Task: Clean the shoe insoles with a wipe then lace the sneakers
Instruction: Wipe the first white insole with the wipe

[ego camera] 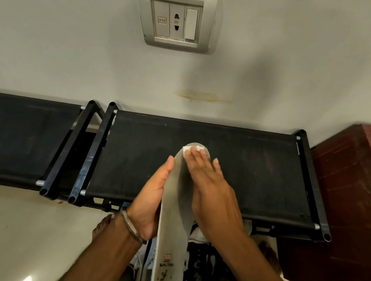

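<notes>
Right now both hands meet over the black fabric top of the shoe rack [233, 166], forearms reaching up from the bottom of the view. The left hand [151, 195] cups the grey insole [174, 217] from its left side, thumb along the edge and fingers hidden behind it, a metal bangle [132, 227] on the wrist. The insole stands lengthwise, its toe end up over the rack and its printed heel end low. The right hand [211, 193] lies flat with straight fingers, pressing a small white wipe [190, 149] against the insole's toe end. Dark sneakers [201, 268] lie on the floor below. A wall socket [176, 20] sits above.
</notes>
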`<move>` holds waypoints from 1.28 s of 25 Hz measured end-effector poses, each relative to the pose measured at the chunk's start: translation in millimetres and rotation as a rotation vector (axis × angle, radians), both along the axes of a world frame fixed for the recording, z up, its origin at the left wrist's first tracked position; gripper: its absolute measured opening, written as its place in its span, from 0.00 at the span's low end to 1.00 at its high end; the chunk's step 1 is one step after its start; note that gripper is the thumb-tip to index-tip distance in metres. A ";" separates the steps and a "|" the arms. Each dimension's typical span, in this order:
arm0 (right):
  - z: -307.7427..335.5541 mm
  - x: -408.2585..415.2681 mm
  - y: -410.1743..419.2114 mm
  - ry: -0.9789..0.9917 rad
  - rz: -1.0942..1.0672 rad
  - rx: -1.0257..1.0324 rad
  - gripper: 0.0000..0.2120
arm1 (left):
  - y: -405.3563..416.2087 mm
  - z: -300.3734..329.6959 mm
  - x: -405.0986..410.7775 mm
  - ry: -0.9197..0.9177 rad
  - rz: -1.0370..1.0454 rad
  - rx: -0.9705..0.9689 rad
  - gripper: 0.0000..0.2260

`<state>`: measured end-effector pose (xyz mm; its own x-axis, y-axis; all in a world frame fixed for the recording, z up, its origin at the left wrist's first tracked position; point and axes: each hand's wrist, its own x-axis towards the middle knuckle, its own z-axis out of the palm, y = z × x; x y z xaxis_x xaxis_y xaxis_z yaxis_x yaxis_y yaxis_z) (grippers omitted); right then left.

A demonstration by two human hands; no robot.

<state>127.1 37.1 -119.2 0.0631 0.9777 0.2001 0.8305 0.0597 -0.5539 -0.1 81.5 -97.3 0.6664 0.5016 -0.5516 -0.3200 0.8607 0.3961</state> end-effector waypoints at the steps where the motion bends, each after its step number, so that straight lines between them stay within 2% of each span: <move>1: 1.8 -0.1 1.4 0.021 -0.036 -0.012 0.26 | 0.1 1.4 -0.3 0.023 -0.002 0.006 0.29; 3: 6.0 -11.0 -2.2 0.047 0.036 0.004 0.24 | 1.3 0.9 -2.6 0.019 -0.030 0.001 0.32; 5: 5.6 -13.9 -5.8 -0.045 0.109 0.040 0.25 | 4.4 -0.1 -5.2 0.014 -0.039 -0.006 0.34; 7: 5.9 0.9 -1.1 -0.036 0.021 0.000 0.26 | 4.6 -1.0 -5.6 0.023 -0.080 0.023 0.31; 10: 7.7 10.7 -3.3 0.174 -0.012 -0.062 0.22 | 4.5 0.1 -5.1 0.034 -0.088 0.042 0.30; 13: 7.8 6.8 -7.7 0.424 -0.101 0.059 0.16 | 6.5 1.1 -7.3 0.046 -0.108 0.050 0.31; 19: 3.1 14.7 -0.2 0.274 -0.252 0.144 0.11 | 0.5 -0.7 0.2 0.113 -0.169 0.045 0.30; 24: 5.5 3.8 -3.4 0.184 -0.107 0.224 0.07 | -0.5 -1.1 2.8 0.049 -0.131 0.006 0.30; 28: 10.9 21.6 1.5 0.232 -0.295 0.280 0.06 | -3.7 -1.4 4.7 0.086 -0.220 0.109 0.30; 31: 12.6 5.0 -1.4 0.224 -0.134 0.265 0.07 | -3.3 -3.4 3.9 0.091 -0.197 0.080 0.29; 32: 13.2 6.3 -0.1 0.231 -0.138 0.261 0.07 | -3.0 -4.6 3.6 0.097 -0.202 0.091 0.29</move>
<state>133.4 36.9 -106.0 0.2633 0.8748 0.4068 0.6955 0.1201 -0.7085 3.5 78.6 -101.9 0.7045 0.4141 -0.5764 -0.1016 0.8626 0.4955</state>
